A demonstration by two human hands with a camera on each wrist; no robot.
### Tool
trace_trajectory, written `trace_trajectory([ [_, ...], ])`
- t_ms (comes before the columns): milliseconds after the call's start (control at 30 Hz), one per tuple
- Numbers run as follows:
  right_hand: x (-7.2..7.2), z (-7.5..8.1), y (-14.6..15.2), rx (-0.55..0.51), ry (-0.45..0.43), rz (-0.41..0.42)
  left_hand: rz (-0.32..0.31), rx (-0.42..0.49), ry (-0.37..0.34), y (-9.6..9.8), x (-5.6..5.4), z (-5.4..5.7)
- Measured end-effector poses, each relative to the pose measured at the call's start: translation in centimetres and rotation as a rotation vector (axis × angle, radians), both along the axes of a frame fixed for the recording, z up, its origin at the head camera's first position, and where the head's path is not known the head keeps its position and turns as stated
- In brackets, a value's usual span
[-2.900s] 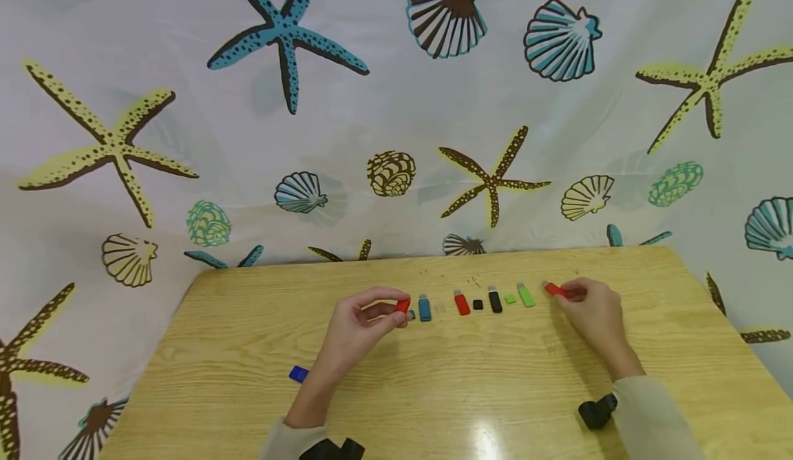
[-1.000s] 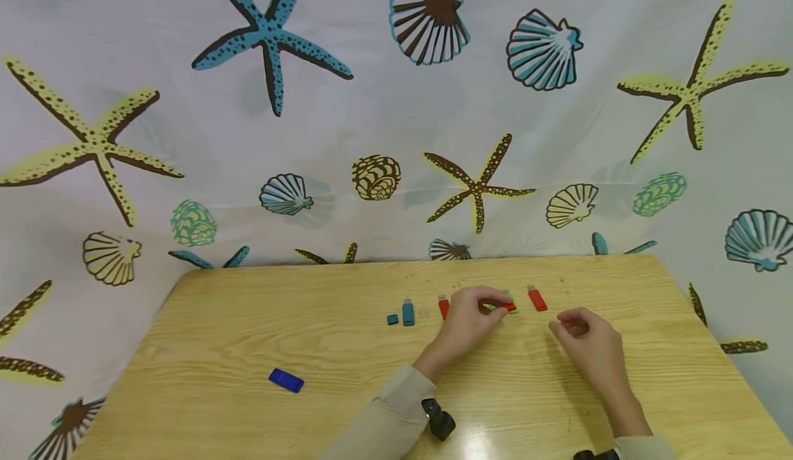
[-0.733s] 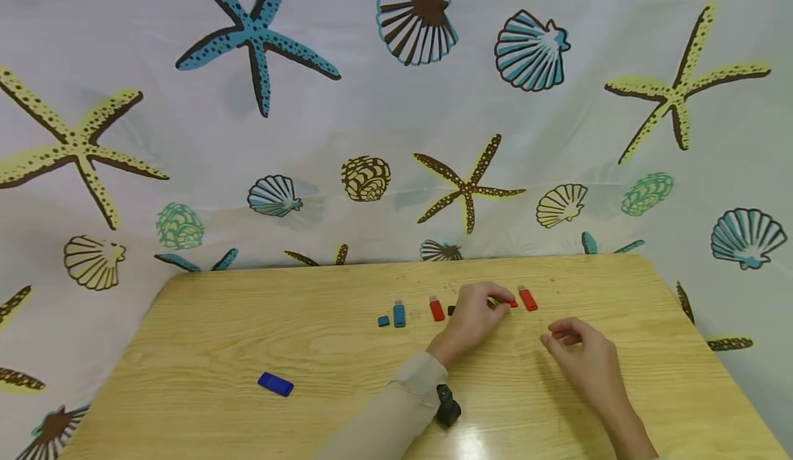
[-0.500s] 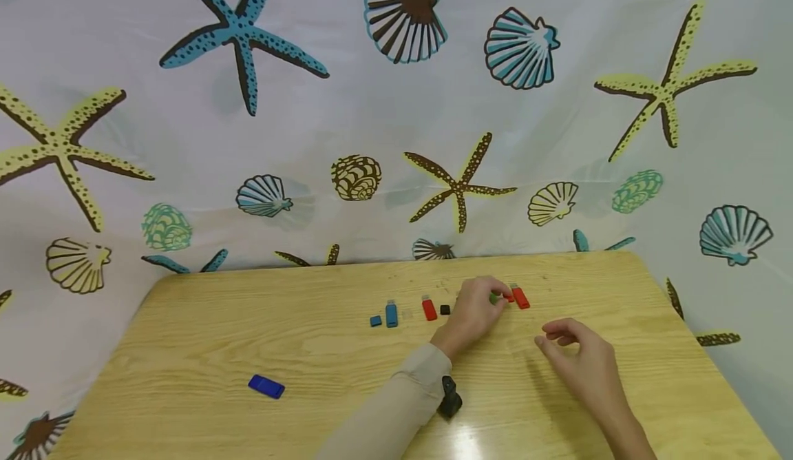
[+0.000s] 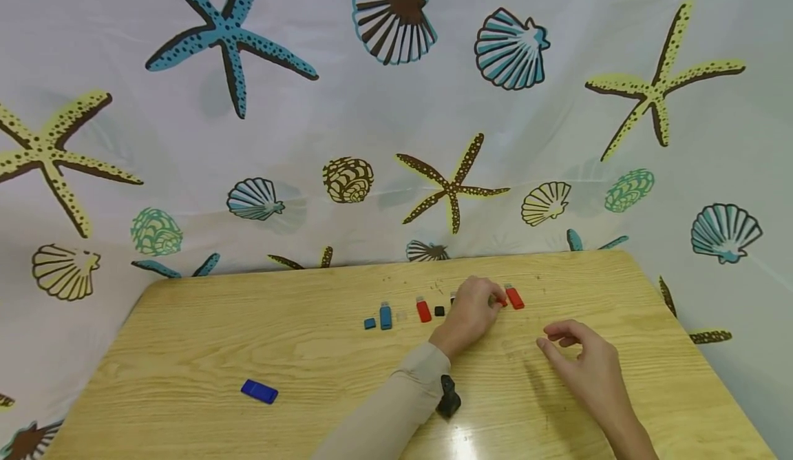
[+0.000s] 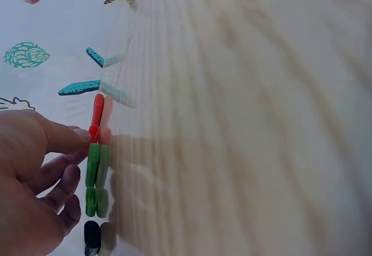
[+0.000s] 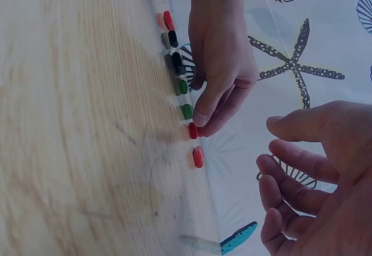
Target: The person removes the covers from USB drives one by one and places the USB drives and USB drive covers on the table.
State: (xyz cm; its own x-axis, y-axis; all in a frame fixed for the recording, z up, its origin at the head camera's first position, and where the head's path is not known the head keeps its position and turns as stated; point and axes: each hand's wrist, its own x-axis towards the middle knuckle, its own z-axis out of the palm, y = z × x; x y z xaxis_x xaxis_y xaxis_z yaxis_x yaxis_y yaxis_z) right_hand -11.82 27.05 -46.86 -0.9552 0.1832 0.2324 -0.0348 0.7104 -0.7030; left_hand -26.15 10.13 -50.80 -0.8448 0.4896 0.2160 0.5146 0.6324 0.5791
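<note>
My left hand reaches across to the right end of a row of USB sticks. Its thumb and fingertips pinch a small red cap low at the table, just left of a red USB stick. Under and beside that hand lie a green USB stick, its green cap and a black USB stick, mostly hidden in the head view. My right hand hovers in front of the red stick, fingers loosely bent and holding nothing.
Leftward along the row lie a black cap, another red USB stick, a faint clear piece, a blue USB stick and a blue cap. A dark blue stick lies nearer. Patterned cloth hangs behind.
My left hand has carried the red cap rightward along the row and lowered it beside the red stick. My right hand has let go of that stick and drawn back. The head view has shifted.
</note>
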Motion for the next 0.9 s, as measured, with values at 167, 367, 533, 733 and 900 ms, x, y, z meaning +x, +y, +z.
trace_trajectory([
  [167, 0.2, 0.2, -0.2, 0.002, 0.010, 0.010, -0.008, 0.087, -0.045, -0.5, 0.0, -0.1],
  [367, 0.3, 0.7, -0.9, 0.019, 0.030, 0.027, -0.015, 0.165, -0.010, -1.8, 0.6, 0.6],
  [533, 0.0, 1.1, -2.4, 0.014, 0.042, 0.066, -0.043, 0.262, 0.048, -4.0, 1.4, 2.2],
  [733, -0.5, 1.4, -4.8, -0.008, 0.022, 0.125, -0.054, 0.350, 0.003, -7.8, 2.8, 3.3],
  [900, -0.8, 1.4, -7.1, -0.050, -0.006, 0.169, -0.029, 0.450, -0.104, -11.6, 4.5, 3.4],
])
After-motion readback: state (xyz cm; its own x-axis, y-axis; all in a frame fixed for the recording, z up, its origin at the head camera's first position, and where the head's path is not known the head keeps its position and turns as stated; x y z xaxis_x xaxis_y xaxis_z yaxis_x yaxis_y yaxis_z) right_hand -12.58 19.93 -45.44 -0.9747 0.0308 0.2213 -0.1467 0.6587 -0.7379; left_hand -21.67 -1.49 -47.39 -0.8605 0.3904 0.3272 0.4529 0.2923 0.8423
